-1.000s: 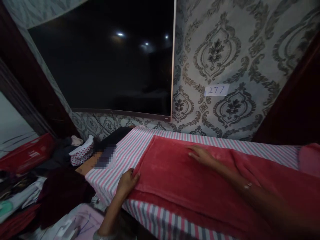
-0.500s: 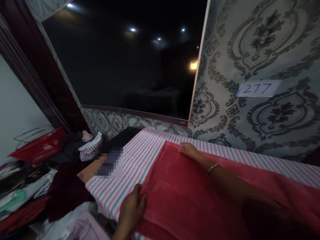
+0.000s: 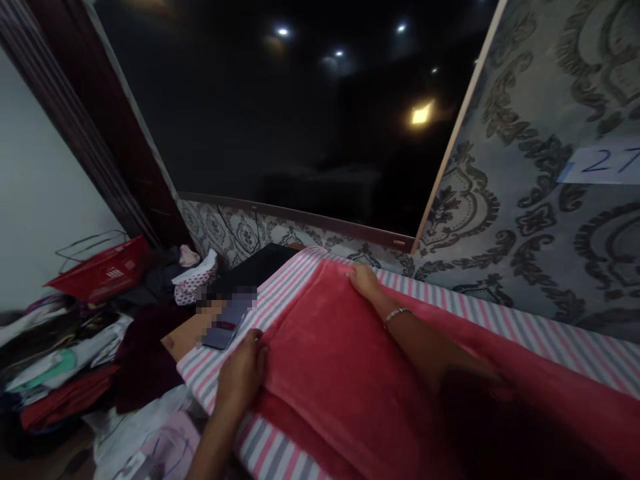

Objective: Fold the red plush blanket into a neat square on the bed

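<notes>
A red plush blanket (image 3: 340, 360) lies folded over a table covered with a pink, grey and white striped cloth (image 3: 285, 287). My left hand (image 3: 245, 370) pinches the blanket's left edge near the front, fingers closed on the fabric. At the far left corner my right hand (image 3: 365, 281) holds the blanket's edge, its fingers closed and partly hidden by the hand itself. Just beyond my left hand a dark phone-like object (image 3: 223, 333), partly blurred out, rests by the striped cloth's edge.
A large dark TV screen (image 3: 300, 120) hangs on the patterned wall behind the table. On the left are piled clothes (image 3: 70, 393), a red bag (image 3: 105, 270) and a polka-dot cloth (image 3: 195, 287). A numbered paper (image 3: 600, 165) is on the wall.
The blanket's left edge has shifted toward the left end of the striped cloth, both hands moving with it. My view has turned left.
</notes>
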Available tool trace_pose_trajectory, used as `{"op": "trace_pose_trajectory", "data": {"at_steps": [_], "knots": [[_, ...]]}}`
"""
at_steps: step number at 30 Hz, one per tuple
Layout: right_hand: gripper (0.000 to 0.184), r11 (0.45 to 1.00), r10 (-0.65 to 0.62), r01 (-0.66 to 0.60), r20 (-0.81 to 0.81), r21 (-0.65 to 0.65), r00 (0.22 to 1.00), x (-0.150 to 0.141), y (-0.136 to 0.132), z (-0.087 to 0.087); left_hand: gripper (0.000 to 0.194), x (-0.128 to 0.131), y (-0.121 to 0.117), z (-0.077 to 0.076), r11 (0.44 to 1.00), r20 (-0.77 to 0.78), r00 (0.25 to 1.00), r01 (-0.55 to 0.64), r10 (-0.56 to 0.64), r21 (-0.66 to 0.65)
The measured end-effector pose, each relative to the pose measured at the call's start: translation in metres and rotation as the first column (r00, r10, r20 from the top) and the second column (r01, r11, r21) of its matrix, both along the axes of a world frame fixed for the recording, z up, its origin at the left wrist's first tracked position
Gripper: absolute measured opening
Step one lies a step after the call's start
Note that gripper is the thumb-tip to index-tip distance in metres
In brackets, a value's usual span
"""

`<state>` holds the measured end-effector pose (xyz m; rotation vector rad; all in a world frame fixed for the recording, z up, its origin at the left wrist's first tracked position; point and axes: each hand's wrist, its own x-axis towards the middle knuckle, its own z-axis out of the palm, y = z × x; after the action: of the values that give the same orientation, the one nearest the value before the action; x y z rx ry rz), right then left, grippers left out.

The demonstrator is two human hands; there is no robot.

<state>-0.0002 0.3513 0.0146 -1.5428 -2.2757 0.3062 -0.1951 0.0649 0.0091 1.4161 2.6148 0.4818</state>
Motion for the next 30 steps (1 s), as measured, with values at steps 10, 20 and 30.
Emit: {"op": "trace_pose_trajectory", "data": {"at_steps": [10, 20, 30], "knots": [[0.037, 0.996, 0.068, -0.065, 0.06, -0.062, 0.996, 0.01, 0.004, -0.018, 0.038, 0.009, -0.009, -0.026, 0.98, 0.025, 0.997, -0.076, 0.073, 0.186], [0.054, 0.943, 0.332, -0.325, 0.134, -0.075, 0.934, 0.069, -0.114, -0.02, 0.043, 0.013, -0.008, -0.015, 0.987, -0.027, 0.998, -0.047, 0.051, 0.157], [0.049, 0.911, 0.368, -0.376, -0.077, -0.167, 0.927, 0.231, -0.33, -0.001, 0.045, 0.003, 0.007, -0.015, 0.967, -0.124, 0.992, 0.041, -0.01, 0.251]]}}
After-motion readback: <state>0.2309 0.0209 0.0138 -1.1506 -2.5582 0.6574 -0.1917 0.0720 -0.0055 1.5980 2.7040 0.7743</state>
